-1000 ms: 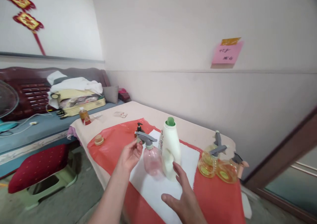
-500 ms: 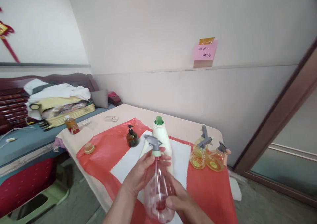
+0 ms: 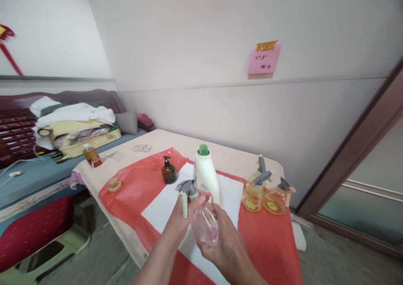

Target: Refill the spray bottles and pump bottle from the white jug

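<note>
Both of my hands hold a clear pink spray bottle [image 3: 204,226] above the white cloth [image 3: 163,203]. My left hand [image 3: 182,222] is closed around its neck, just under the grey and green trigger head [image 3: 186,189]. My right hand [image 3: 225,243] is wrapped round the bottle's body from below. The bottle is tilted, its head pointing left. Just behind it stands a white detergent bottle [image 3: 206,176] with a green cap.
A red sheet [image 3: 132,184] covers the table [image 3: 176,140]. On it stand a small dark pump bottle [image 3: 169,171], yellow spray bottles [image 3: 264,190] at right and a round lid [image 3: 114,185] at left. A bed with folded bedding [image 3: 72,123] lies left; a door frame [image 3: 352,150] stands right.
My left hand went from reaching for the spray head to gripping the neck. The pink bottle left the table and now sits tilted in both hands, with the right hand under it.
</note>
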The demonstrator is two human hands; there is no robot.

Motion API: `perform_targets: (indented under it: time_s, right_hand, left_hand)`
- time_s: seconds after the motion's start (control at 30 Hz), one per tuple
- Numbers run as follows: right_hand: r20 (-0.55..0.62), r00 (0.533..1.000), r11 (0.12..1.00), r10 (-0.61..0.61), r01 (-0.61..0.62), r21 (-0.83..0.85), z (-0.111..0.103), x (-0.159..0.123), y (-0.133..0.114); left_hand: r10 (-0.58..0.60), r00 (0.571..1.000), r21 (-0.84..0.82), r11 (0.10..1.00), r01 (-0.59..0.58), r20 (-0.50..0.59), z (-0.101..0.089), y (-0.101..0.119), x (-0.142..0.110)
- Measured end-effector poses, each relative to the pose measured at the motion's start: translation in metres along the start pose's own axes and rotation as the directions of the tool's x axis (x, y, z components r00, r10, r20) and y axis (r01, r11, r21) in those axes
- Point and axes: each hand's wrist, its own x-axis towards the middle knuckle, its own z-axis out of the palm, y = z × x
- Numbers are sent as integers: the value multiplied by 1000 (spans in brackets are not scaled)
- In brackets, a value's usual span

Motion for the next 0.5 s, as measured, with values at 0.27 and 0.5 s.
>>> perform_targets:
  time_s: [0.27, 0.5]
  right_hand:
    - [405, 914, 732, 2, -277, 622, -21, 3, -13]
    - [475, 880, 656, -6, -356, 666, -22, 6, -19]
  left_hand:
    - [-19, 999, -215, 976, 29, 46, -7, 7, 2]
    - [-67, 997, -217, 974, 73, 31, -11, 2, 4]
